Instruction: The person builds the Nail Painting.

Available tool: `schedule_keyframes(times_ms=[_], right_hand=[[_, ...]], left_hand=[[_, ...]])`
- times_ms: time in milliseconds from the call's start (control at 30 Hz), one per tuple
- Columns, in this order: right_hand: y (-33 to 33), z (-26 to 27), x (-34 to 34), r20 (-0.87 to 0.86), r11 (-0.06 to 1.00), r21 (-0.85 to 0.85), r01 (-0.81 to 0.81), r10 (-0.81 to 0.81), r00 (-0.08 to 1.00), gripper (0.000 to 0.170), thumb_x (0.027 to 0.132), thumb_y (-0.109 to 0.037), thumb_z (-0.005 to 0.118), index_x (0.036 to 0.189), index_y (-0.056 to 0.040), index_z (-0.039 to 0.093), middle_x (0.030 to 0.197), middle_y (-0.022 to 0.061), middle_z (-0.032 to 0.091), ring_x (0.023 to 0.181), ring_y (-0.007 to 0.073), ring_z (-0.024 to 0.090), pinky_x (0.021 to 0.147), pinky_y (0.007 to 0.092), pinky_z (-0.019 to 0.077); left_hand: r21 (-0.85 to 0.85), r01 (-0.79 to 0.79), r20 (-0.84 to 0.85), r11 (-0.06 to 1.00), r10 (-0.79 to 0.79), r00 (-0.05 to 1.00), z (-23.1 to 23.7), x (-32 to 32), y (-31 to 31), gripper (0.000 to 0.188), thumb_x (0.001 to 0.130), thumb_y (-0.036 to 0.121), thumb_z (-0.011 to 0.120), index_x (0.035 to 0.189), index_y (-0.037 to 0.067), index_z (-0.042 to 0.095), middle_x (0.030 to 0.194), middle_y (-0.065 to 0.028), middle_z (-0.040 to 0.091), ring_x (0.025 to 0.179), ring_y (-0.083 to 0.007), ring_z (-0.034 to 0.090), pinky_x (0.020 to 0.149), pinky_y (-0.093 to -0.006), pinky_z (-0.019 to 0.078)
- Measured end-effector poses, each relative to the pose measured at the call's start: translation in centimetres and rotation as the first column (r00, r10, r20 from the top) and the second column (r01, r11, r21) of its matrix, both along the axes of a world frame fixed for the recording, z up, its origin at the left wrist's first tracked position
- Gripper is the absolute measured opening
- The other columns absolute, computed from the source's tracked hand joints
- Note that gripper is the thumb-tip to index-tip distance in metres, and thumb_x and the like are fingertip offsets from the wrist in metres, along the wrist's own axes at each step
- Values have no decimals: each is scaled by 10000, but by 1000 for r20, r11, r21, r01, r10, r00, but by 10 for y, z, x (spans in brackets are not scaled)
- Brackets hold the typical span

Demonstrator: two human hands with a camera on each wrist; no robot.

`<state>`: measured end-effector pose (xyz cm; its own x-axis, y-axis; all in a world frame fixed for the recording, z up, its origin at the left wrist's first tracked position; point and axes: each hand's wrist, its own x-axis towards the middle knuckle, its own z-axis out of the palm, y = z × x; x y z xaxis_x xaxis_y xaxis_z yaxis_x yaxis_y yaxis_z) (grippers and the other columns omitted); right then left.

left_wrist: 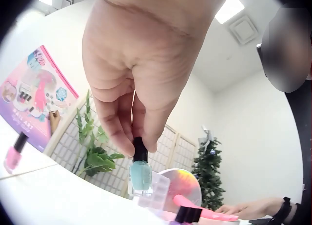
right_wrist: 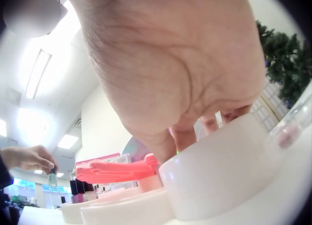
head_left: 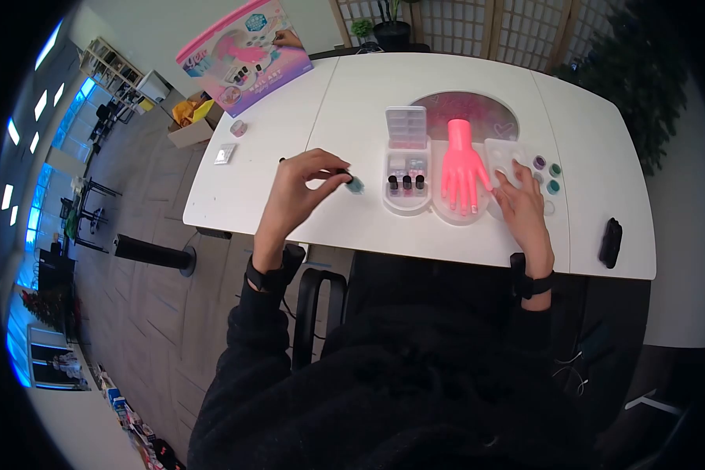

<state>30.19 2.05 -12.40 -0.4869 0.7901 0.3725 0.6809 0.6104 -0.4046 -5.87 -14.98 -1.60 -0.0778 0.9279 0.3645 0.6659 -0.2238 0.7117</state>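
Note:
My left hand [head_left: 301, 184] pinches the black cap of a teal nail polish bottle [left_wrist: 140, 178] between thumb and fingers. The bottle hangs upright in the left wrist view, over the table left of the white nail art station [head_left: 406, 209]. On that station a pink model hand [head_left: 464, 166] lies palm down, fingers toward me. Three black-capped polish bottles [head_left: 406, 186] stand in its left part. My right hand [head_left: 525, 210] reaches over the white raised tray [right_wrist: 219, 171] to the right of the model hand; its fingertips are hidden behind the tray's rim in the right wrist view.
Small pots of glitter [head_left: 554, 186] stand right of the station. A pink polish bottle [left_wrist: 13, 159] stands behind my left hand. At the back left are the nail art box [head_left: 247, 59], a small jar [head_left: 238, 128] and a clear packet [head_left: 224, 154]. A black case [head_left: 611, 243] lies far right.

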Motion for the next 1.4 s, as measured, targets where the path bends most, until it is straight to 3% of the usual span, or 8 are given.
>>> schedule_keyframes(times_ms=[100,200,233,433,733,1167,1400], right_hand=[[-2,1,0,-12,1000,6,-1,1,1000,361,994,-184,679,1341,-97,724,1543,161,506,1323,377,526,1033,538,455],[-1,-1,-1,-11,1000,6,3,-2,1000,365,986,-186,687,1339,-100,724,1544,163,506,1317,377,530,1031,544,453],[0,-2,0,-15,1000,5,0,0,1000,370,982,-189,690,1340,-101,723,1546,165,504,1314,377,531,1030,547,451],[0,-3,-1,-7,1000,14,7,-7,1000,387,979,-216,697,1347,-96,717,1558,167,496,1303,378,532,1026,548,449],[-4,2,-2,-5,999,29,17,-17,1000,391,980,-210,700,1350,-85,712,1544,174,506,1291,372,536,1037,503,452],[-2,-1,-1,8,1000,2,10,-10,1000,390,1000,-202,675,1373,-88,697,1564,166,481,1309,360,519,1057,500,428],[-3,1,-1,11,1000,-9,18,-18,1000,384,1008,-213,667,1373,-97,700,1565,164,482,1322,357,511,1062,501,416]], left_hand=[[-28,121,-153,992,-124,980,7,24,4,246,874,-49,772,1115,1,781,1099,-110,772,1004,-245,754,900,-340,599],[-32,218,-128,975,-220,967,5,35,10,237,873,-47,773,1104,7,785,1101,-107,777,1041,-261,745,909,-351,585],[10,258,-122,966,-255,959,2,38,14,243,863,-77,747,1089,8,776,1078,-113,769,994,-307,741,868,-387,596],[-35,317,-126,948,-319,939,-15,45,28,217,863,-87,731,1063,-12,769,1106,-103,762,1048,-299,738,930,-394,597],[39,357,-431,933,-306,849,-33,44,41,275,763,-158,647,992,-40,742,1087,-125,741,1054,-349,696,920,-408,579],[38,397,-504,917,-326,800,-49,42,46,322,741,-140,691,1009,24,760,1097,-59,720,1084,-283,635,955,-415,536],[81,361,-393,929,-303,868,-47,46,47,218,793,-85,767,992,4,769,1111,-77,707,1039,-277,673,848,-390,590]])
